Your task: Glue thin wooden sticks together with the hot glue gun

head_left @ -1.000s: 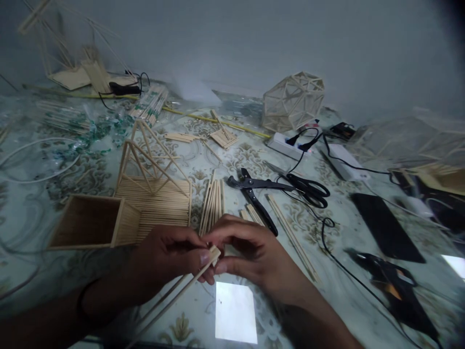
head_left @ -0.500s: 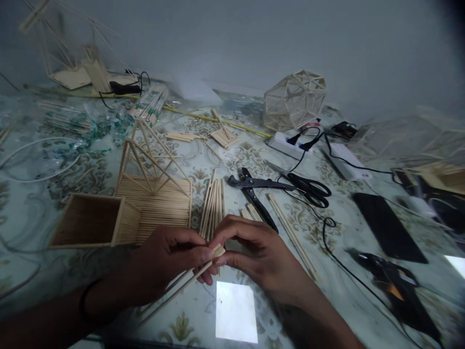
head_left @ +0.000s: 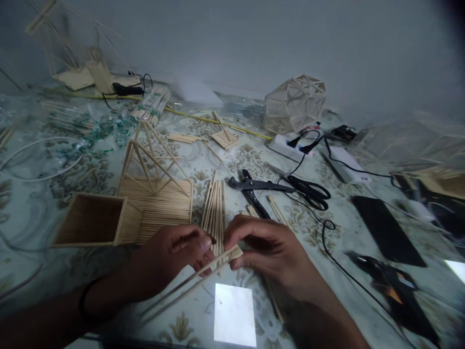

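Two thin wooden sticks meet at one end in a narrow V, with a small flat wooden piece at the joint. My right hand pinches that joined end between thumb and fingers. Close by on the left, my left hand is loosely curled, thumb lifted off the sticks. Its fingertips lie behind the sticks; whether they touch is unclear. Beyond my hands lies a bundle of loose wooden sticks. At left stands a stick-built model with a slatted base, a triangular frame and an open box.
Black cutting pliers and scissors lie beyond my right hand. A power strip, phone-like black slab and glue gun with its cable are at right. A stick dome stands at the back.
The joined sticks have shifted right, with my right hand pinching their end. My left thumb, earlier pressed on the sticks near the joint, has come away.
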Demonstrator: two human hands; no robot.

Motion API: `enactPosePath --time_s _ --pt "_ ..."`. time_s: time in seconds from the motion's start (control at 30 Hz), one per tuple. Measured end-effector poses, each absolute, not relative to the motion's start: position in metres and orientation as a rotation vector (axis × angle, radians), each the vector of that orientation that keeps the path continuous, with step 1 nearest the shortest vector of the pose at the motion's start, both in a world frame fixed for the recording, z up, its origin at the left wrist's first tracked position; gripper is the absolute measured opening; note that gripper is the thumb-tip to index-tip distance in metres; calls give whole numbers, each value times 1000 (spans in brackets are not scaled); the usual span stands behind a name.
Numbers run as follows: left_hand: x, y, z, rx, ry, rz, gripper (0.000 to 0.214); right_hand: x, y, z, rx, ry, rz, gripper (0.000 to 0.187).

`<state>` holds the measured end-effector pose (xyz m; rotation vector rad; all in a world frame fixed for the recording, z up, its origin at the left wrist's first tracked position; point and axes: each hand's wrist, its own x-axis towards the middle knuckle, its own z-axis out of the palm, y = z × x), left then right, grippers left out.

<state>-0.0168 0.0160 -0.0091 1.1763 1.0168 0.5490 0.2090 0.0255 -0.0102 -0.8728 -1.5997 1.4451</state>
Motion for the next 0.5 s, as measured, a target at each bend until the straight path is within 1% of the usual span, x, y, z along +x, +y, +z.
enactPosePath --time_s 0.2,0.3,0.37,0.5 --pt "-21 14 -11 1146 879 589 28 206 28 -11 -840 -1697 1360 19" --pt "-21 10 -11 1068 887 563 17 202 26 -16 -821 -1706 1377 18" --pt "-21 9 -12 1024 890 558 13 199 25 -19 -790 -1704 1393 15" --pt "-23 9 -11 940 840 550 21 196 24 -23 -799 -1695 1418 10"
